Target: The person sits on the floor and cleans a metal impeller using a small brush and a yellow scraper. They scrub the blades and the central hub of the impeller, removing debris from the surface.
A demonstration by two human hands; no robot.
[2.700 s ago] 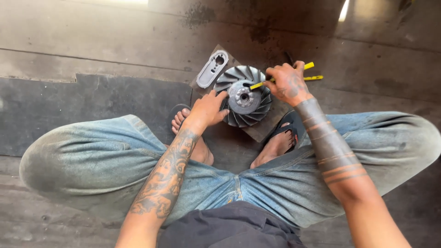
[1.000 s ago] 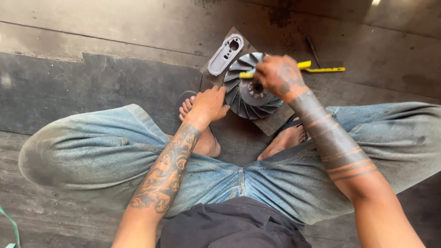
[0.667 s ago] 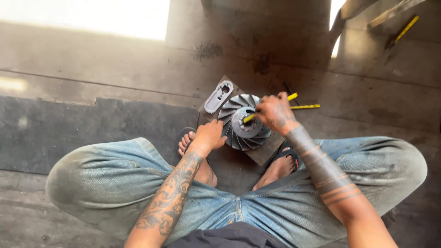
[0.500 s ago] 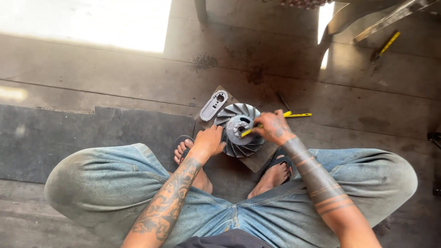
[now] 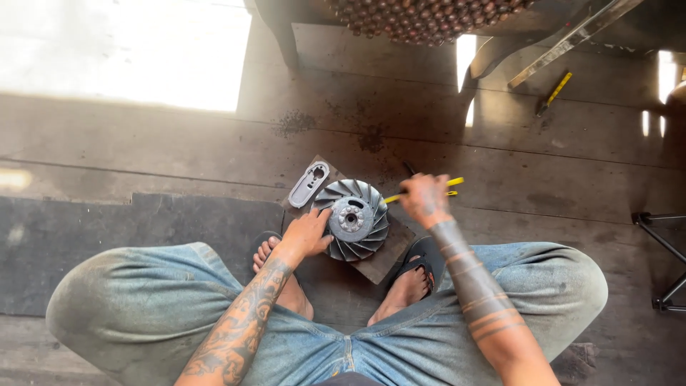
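Person seated on a plank floor, knees spread, feet drawn in.

Left hand [image 5: 306, 234]: open, fingers spread, resting against the left rim of a round finned metal wheel [image 5: 351, 219]. It braces the wheel; it does not grip it.

Right hand [image 5: 424, 200]: closed around a yellow-handled tool [image 5: 400, 195], held just right of the wheel. The tool's working end points toward the wheel's hub; whether it touches the hub cannot be told. A second yellow-handled tool [image 5: 451, 193] appears to lie on the floor just beyond the right hand.

The wheel lies flat on a dark square board [image 5: 382, 256], between the two hands and just ahead of both feet. A grey oval cover plate [image 5: 309, 184] lies on the board's far corner, ahead of the left hand, near the wheel but apart from it.

Judgement on technique: the work looks like prying or scraping at the hub. Keep the left palm pressing down and inward so the wheel cannot spin or slide on the board. Keep the left fingers clear of the tool's line, since a slip would run toward them. Short, controlled strokes.
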